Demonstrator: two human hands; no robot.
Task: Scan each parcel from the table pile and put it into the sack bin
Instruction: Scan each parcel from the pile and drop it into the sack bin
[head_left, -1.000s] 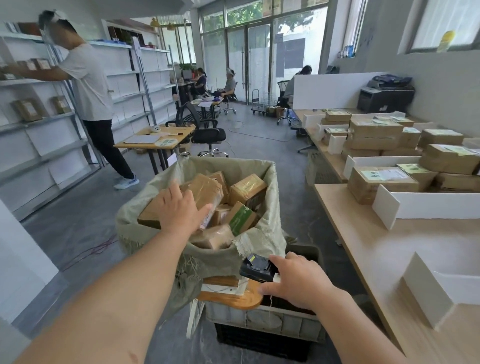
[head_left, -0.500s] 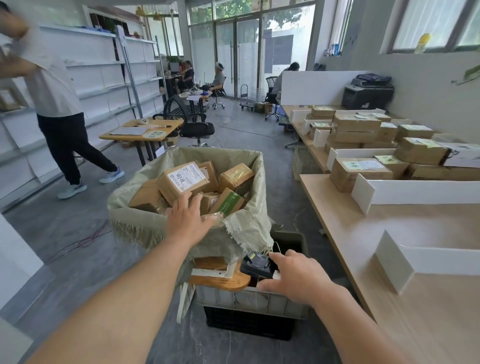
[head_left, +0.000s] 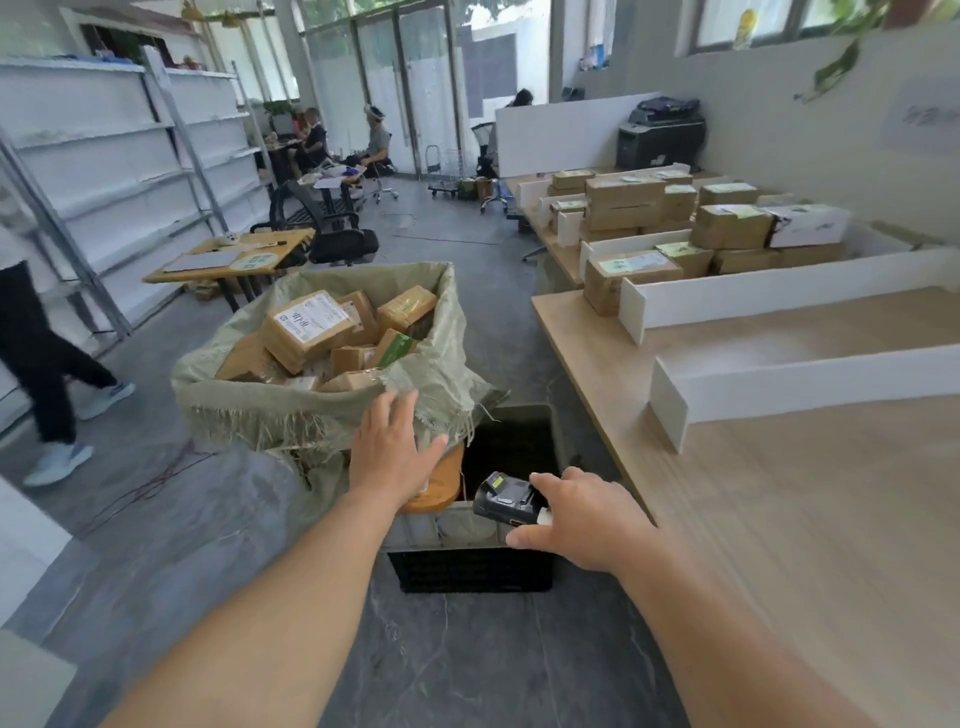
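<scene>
Empty left hand (head_left: 392, 452), fingers spread, near sack bin (head_left: 291, 410) rim, mid-frame; right hand (head_left: 576, 519) fingers curled round handheld scanner (head_left: 506, 501); taped cardboard parcels (head_left: 730, 226) piled on worktop (head_left: 805, 509), upper right; likely light, stiff, tape-slick; grip opposite edges.

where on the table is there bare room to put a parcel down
Bare tabletop lies in front of the near white divider, beside the right hand gripping the scanner, and in the strip between that divider and the far white divider. Behind the far one the parcel pile crowds it; the sack bin is heaped too.
</scene>
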